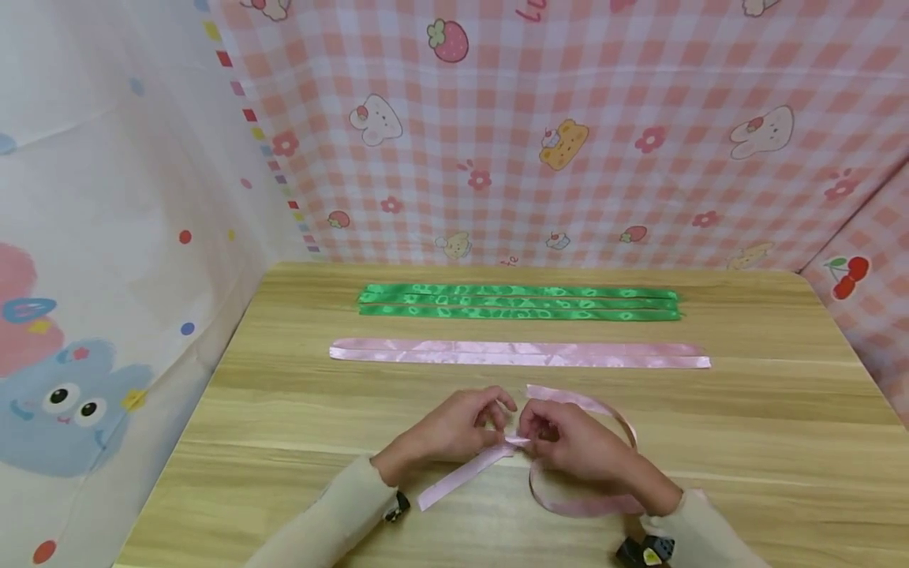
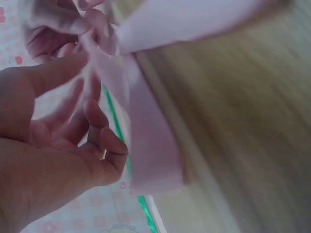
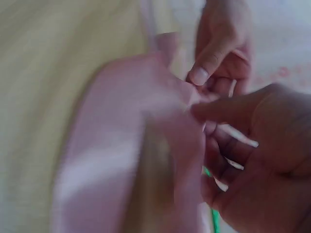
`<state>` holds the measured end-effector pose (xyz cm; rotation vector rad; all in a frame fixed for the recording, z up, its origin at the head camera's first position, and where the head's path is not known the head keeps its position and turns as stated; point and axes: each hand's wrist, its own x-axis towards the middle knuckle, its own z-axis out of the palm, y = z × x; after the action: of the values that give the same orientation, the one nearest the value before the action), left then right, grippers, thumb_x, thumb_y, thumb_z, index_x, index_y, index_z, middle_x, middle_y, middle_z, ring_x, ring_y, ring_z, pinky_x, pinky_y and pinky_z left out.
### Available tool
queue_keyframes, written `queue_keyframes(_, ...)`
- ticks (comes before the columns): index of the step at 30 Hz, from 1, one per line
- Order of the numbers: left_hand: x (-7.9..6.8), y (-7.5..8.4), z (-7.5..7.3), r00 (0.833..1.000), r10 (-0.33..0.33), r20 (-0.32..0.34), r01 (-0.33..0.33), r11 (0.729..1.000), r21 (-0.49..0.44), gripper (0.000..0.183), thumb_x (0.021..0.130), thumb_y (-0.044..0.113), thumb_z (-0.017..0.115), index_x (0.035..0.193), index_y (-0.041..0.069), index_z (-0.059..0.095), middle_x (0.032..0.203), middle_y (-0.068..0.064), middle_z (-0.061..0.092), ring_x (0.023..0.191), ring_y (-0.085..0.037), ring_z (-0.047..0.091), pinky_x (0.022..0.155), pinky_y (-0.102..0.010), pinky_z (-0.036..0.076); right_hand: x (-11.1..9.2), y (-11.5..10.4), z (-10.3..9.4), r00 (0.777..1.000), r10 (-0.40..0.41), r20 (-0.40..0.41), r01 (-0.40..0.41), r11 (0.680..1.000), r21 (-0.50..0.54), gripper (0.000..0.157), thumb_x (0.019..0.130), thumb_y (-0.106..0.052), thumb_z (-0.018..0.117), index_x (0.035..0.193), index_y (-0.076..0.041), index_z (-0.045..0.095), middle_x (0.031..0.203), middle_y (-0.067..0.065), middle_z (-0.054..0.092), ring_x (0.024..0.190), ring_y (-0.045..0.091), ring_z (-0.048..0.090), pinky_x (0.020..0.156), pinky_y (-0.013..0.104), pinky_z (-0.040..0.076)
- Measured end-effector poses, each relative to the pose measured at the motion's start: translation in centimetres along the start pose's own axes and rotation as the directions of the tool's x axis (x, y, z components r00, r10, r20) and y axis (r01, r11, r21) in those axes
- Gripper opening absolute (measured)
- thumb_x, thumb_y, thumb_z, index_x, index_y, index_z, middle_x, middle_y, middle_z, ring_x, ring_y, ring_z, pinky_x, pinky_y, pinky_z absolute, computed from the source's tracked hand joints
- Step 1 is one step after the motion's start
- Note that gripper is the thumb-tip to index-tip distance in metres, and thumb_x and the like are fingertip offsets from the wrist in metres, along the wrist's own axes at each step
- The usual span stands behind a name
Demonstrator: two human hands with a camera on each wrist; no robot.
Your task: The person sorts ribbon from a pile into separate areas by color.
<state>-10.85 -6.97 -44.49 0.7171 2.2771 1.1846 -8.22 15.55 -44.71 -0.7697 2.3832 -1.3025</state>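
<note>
A pink satin ribbon [image 1: 461, 478] is drawn together between the two hands, just above the table's front middle. My left hand [image 1: 461, 424] pinches it between thumb and index finger. Close beside it, my right hand [image 1: 578, 443] also pinches the ribbon, its other fingers curled. One flat tail slants down to the left, while a longer part curves around beneath and behind the right wrist. In the left wrist view the ribbon [image 2: 155, 141] hangs as a wide band past the left fingers. The right wrist view shows the ribbon [image 3: 102, 145] blurred, and the exact crossing at the fingertips is hidden.
Two pink ribbon strips [image 1: 518, 353] lie flat side by side behind the hands. Farther back are three green ribbon strips [image 1: 518, 303], laid parallel. The wooden table [image 1: 746, 442] meets a checked pink cloth [image 1: 511, 158] at its far edge.
</note>
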Motion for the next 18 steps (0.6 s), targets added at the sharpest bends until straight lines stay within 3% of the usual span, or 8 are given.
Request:
queue_keyframes(3,-0.1,0.6,-0.5,0.999,0.021,0.042,-0.016,0.992,-0.122,0.040,0.093,0.016,0.070,0.130,0.022,0.056,0.118,0.001,0.066,0.108,-0.017,0.061,0.095,-0.033,0.048,-0.4,-1.0,-1.3,0.999,-0.012,-0.051,0.018,0.993,0.119,0.017,0.090,0.000,0.066,0.096,-0.014,0.059,0.089,0.000,0.059,0.082,0.012,0.055,0.075,0.026,0.048)
queue_keyframes(5,-0.3,1.1,-1.0,0.995,0.052,0.087,-0.029,0.968,-0.248,0.041,0.096,0.016,0.065,0.135,0.022,0.053,0.123,-0.002,0.066,0.117,-0.021,0.061,0.102,-0.036,0.046,-0.5,-1.7,-2.3,0.992,-0.075,-0.098,0.095,0.973,0.212,0.013,0.093,0.001,0.064,0.098,-0.009,0.057,0.092,0.004,0.057,0.085,0.014,0.057,0.077,0.026,0.049)
queue_keyframes(8,-0.6,2.0,-2.0,0.983,0.134,0.128,-0.067,0.903,-0.425,0.039,0.100,0.008,0.058,0.138,0.014,0.050,0.114,-0.013,0.070,0.112,-0.029,0.065,0.100,-0.041,0.049,-0.7,-2.7,-3.9,0.973,-0.189,-0.136,0.229,0.887,0.400,0.014,0.095,0.008,0.056,0.104,0.001,0.050,0.096,0.007,0.054,0.082,0.014,0.060,0.072,0.027,0.054)
queue_keyframes(10,-0.8,2.8,-2.7,0.978,0.176,0.116,-0.095,0.859,-0.503,0.038,0.101,0.005,0.055,0.137,0.012,0.049,0.105,-0.016,0.070,0.103,-0.028,0.067,0.098,-0.044,0.050,-0.9,-3.2,-4.9,0.955,-0.256,-0.148,0.296,0.818,0.494,0.019,0.094,0.015,0.051,0.109,0.004,0.046,0.099,0.007,0.053,0.075,0.014,0.058,0.064,0.026,0.053)
queue_keyframes(12,-1.2,3.6,-3.5,0.975,0.202,0.094,-0.114,0.816,-0.567,0.037,0.101,0.004,0.053,0.137,0.008,0.047,0.098,-0.014,0.069,0.093,-0.024,0.067,0.092,-0.042,0.053,-1.3,-3.7,-5.7,0.959,-0.246,-0.142,0.283,0.793,0.540,0.026,0.093,0.017,0.050,0.113,0.003,0.043,0.103,0.007,0.051,0.068,0.012,0.055,0.058,0.024,0.050)
queue_keyframes(15,-1.7,4.7,-4.4,0.977,0.206,0.060,-0.127,0.780,-0.612,0.035,0.101,0.004,0.051,0.136,0.006,0.046,0.090,-0.008,0.066,0.080,-0.017,0.061,0.080,-0.033,0.055,-1.7,-4.0,-6.4,0.968,-0.218,-0.126,0.252,0.813,0.525,0.034,0.090,0.016,0.056,0.118,0.002,0.041,0.105,0.005,0.052,0.060,0.013,0.045,0.046,0.027,0.036)
queue_keyframes(18,-2.0,5.5,-4.9,0.980,0.196,0.035,-0.137,0.790,-0.598,0.033,0.101,0.003,0.050,0.134,0.006,0.048,0.089,-0.005,0.065,0.076,-0.016,0.057,0.072,-0.026,0.050,-1.9,-4.3,-6.5,0.977,-0.183,-0.107,0.212,0.867,0.450,0.035,0.090,0.012,0.061,0.119,0.004,0.042,0.104,0.006,0.053,0.059,0.012,0.043,0.044,0.029,0.034)
